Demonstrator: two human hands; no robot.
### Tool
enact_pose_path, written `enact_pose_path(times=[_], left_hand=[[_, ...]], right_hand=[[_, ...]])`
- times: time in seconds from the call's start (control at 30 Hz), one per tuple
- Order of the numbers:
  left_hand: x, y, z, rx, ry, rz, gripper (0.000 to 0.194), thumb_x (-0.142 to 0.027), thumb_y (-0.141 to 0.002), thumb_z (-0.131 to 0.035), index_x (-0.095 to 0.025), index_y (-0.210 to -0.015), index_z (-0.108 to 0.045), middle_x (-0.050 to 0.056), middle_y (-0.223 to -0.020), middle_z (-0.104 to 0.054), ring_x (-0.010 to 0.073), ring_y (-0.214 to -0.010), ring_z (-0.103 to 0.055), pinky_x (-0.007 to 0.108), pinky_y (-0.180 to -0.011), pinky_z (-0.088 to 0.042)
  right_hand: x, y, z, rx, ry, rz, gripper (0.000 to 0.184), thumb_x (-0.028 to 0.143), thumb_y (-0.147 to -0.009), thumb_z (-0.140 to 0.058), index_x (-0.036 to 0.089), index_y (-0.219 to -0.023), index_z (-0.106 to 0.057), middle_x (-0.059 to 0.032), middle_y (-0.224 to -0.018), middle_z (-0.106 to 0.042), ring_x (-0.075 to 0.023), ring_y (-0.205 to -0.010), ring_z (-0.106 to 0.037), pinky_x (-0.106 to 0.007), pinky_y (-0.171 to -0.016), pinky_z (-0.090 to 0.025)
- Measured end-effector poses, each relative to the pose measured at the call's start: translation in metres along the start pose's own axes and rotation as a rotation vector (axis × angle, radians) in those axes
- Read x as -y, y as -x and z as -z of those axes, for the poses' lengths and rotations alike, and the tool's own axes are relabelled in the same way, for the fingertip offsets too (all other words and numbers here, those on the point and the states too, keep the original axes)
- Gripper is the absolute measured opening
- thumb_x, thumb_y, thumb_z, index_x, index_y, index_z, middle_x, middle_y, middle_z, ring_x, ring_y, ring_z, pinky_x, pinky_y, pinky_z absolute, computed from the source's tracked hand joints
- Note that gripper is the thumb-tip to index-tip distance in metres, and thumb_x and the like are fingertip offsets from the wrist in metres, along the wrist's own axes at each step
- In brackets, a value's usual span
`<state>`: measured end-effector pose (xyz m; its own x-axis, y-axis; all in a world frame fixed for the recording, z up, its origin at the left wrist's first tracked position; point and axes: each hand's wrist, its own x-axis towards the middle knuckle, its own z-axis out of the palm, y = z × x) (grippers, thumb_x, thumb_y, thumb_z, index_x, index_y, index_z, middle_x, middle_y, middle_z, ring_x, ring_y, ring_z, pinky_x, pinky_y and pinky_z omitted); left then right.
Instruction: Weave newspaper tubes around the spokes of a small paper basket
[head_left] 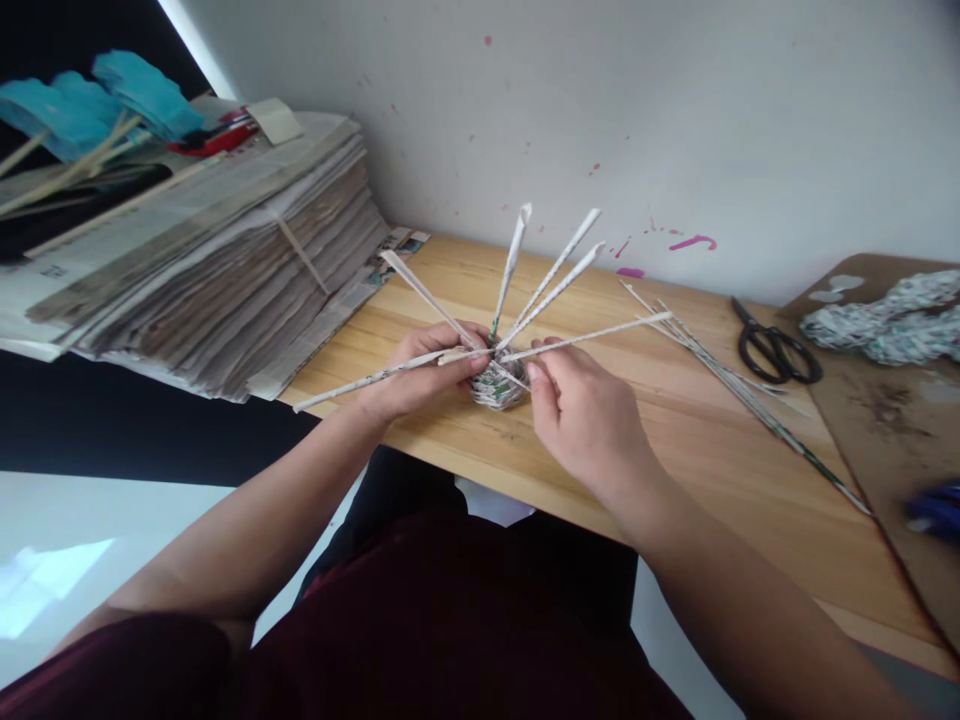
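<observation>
Honestly, with left hand point(427, 383) pinching the woven piece point(495, 394) and right hand point(586, 408) pinching a paper strand point(514, 377) at its edge, snug tension helps.

small woven paper basket point(496, 394) | grey-white weave with green flecks | rolled-paper spokes point(512, 262) fanning up and outward, the leftmost and rightmost slanting low | at the front of the wooden tabletop point(750, 500), whether resting on it unclear
</observation>
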<state>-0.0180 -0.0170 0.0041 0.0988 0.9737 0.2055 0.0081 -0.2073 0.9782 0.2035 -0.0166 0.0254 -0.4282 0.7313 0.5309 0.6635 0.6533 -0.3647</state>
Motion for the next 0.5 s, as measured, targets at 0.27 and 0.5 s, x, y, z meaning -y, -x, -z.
enact_pose_path(times=[0.27,0.5], left_hand=[[-0.013,0.002,-0.009,-0.043,-0.203,-0.021,0.027,-0.039,-0.08,-0.082,-0.014,-0.083,-0.074,0.011,-0.108,-0.074,0.0172,-0.085,-0.07,0.022,-0.062,-0.055],[-0.022,0.004,-0.019,-0.066,-0.322,-0.016,0.014,-0.029,-0.081,-0.074,-0.016,-0.085,-0.076,0.01,-0.11,-0.077,0.0213,-0.097,-0.072,0.024,-0.068,-0.056]], right_hand=[[-0.012,-0.007,-0.005,-0.099,-0.374,0.181,0.018,0.013,-0.097,-0.063,0.023,-0.108,-0.073,-0.0052,-0.105,-0.08,-0.0194,-0.094,-0.075,-0.035,-0.083,-0.061],[-0.016,-0.01,0.0,-0.138,-0.356,0.38,0.024,0.012,-0.1,-0.06,0.026,-0.105,-0.079,-0.005,-0.102,-0.081,-0.019,-0.094,-0.076,-0.034,-0.085,-0.063]])
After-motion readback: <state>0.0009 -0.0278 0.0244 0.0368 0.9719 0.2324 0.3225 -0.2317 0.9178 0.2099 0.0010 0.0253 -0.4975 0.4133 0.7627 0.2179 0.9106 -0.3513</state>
